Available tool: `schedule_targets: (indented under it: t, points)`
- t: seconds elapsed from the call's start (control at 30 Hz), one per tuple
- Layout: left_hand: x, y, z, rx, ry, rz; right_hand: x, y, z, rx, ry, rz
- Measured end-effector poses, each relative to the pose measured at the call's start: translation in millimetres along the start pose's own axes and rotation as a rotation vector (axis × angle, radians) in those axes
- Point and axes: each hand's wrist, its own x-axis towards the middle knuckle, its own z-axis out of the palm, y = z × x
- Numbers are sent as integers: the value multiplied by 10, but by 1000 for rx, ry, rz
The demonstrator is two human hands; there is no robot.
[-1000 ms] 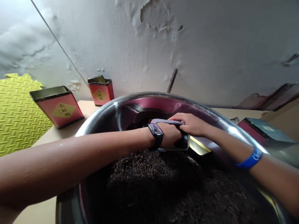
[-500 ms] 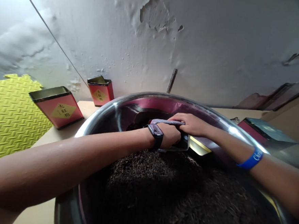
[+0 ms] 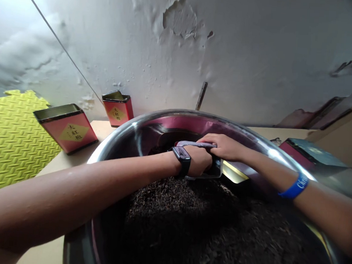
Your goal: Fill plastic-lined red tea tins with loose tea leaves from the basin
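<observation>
Dark, twisted tea leaves (image 3: pixel 171 196) lie heaped in a large shiny metal basin (image 3: pixel 108 145). A tin (image 3: pixel 190 143) lies tilted in the basin, with a pale, lavender-looking side up and a red corner. My right hand (image 3: pixel 226 146) is closed over its upper edge. At its dark mouth, my left hand (image 3: pixel 199 162) is curled into a fist; whatever its fingers hold is hidden. A black watch (image 3: pixel 182 158) is on my left wrist. Just right of the tin, a gold-lined tin part (image 3: pixel 235 172) rests by the leaves.
On the pale table (image 3: pixel 51 167), left of the basin, stand a red open tea tin (image 3: pixel 72 132) and a smaller red tin (image 3: pixel 117 111). Another tin (image 3: pixel 314 153) lies to the right, near a cardboard box (image 3: pixel 342 127). A peeling wall (image 3: pixel 248 52) rises behind; a yellow foam mat (image 3: pixel 9 140) is at left.
The view has shifted very slightly. Both hands keep almost the same place at the tin, and the tea leaves look unchanged.
</observation>
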Motion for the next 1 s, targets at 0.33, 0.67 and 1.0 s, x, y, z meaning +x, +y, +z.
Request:
schedule_targets:
  t: [0.33, 0.67, 1.0]
  points:
    - [-15, 34, -22, 51, -27, -37, -7, -60, -28, -1, -4, 11]
    - [-18, 66, -35, 16, 14, -57, 3, -24, -15, 20, -4, -1]
    - [-14, 37, 1, 15, -11, -44, 4, -26, -10, 25, -1, -6]
